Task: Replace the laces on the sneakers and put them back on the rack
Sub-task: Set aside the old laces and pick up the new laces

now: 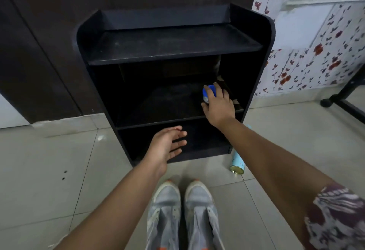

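Two grey sneakers stand side by side on the tiled floor in front of me, the left sneaker (165,212) and the right sneaker (202,214). Both have orange toe tips and no laces in their eyelets. Ahead stands a black shoe rack (171,52) with three shelves. My right hand (218,105) reaches onto the right end of the middle shelf and grips a small blue-capped jar (207,92). My left hand (167,147) hovers open, palm to the right, in front of the lowest shelf and holds nothing.
A pale blue spray can (238,162) lies on the floor by the rack's right foot. Some dark items (227,91) sit behind the jar on the middle shelf. A dark wooden panel stands behind the rack, a black stand leg (341,97) at the right.
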Demonstrator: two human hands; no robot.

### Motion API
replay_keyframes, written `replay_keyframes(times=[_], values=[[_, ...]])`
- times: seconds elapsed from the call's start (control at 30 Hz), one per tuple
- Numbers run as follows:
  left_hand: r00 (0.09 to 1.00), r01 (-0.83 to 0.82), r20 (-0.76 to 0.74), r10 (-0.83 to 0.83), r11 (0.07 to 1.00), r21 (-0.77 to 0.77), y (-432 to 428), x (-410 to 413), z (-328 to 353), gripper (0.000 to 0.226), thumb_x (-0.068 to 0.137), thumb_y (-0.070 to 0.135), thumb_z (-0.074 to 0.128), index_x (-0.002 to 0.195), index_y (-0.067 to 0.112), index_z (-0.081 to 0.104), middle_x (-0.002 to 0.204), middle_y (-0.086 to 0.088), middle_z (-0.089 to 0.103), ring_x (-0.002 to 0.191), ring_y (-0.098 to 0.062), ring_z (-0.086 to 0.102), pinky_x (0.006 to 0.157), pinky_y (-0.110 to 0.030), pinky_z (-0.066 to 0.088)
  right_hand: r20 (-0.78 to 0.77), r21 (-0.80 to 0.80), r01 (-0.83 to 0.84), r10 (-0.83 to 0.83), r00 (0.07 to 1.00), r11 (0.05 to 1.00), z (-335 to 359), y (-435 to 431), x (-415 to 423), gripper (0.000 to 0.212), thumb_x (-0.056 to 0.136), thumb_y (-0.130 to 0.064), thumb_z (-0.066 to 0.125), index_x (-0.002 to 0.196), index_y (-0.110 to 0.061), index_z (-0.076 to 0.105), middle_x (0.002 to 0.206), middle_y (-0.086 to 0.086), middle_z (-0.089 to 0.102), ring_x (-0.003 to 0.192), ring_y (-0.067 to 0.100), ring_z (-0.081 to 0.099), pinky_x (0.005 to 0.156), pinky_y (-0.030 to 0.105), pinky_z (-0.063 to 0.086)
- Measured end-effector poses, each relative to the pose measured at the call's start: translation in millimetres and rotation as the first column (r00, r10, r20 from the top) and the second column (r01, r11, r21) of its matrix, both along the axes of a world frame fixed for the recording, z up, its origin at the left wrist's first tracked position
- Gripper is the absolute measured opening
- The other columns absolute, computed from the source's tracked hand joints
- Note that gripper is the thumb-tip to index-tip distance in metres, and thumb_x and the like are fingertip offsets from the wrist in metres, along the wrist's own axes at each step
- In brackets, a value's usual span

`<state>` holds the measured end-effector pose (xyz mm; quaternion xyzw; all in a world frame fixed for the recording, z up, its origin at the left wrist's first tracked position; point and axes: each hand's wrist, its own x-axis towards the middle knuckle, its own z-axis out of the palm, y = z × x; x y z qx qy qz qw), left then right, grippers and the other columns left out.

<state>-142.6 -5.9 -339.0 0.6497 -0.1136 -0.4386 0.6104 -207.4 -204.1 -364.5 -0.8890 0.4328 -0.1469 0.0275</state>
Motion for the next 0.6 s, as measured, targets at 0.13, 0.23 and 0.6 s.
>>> replay_keyframes(times=[0.13,0.23,0.6], values=[[1.0,0.006,0.022,-0.006,1.0,0.007,1.4,-0.3,-1.6,0.018,0.098,0.017,0.047,0.106,0.02,0.063,0.092,0.004,0.071,0.084,-0.012,0.065,0.074,-0.026,0.049,0.144,-0.049,-0.049,0.055,0.988,0.998,-6.4,7.9,-10.6,0.052,0.097,-0.022,0.048,0.146,-0.024,0.032,0.154,0.01,0.021,0.124,0.034,0.038,0.094,0.043,0.048],[0.999,0.008,0.035,-0.009,1.0,0.016,7.6,-8.0,-4.8,0.019,0.099,0.018,0.047,0.111,0.019,0.062,0.096,0.004,0.07,0.085,-0.012,0.065,0.074,-0.026,0.049,0.33,-0.007,-0.089,0.086,0.94,0.996,-8.8,30.5,-25.9,0.046,0.095,-0.021,0.054,0.139,-0.022,0.042,0.147,0.006,0.031,0.122,0.03,0.038,0.093,0.036,0.047],[0.92,0.175,-0.335,-0.204,0.978,-0.116,78.4,-85.3,-35.3,0.055,0.099,0.055,0.024,0.115,0.022,0.066,0.111,-0.006,0.071,0.107,-0.021,0.065,0.092,-0.039,0.05,0.792,0.389,-0.458,-0.036,0.61,0.799,-30.8,224.6,-127.1,0.032,0.092,-0.028,0.06,0.123,-0.028,0.054,0.123,-0.011,0.053,0.117,0.006,0.052,0.093,0.015,0.043]])
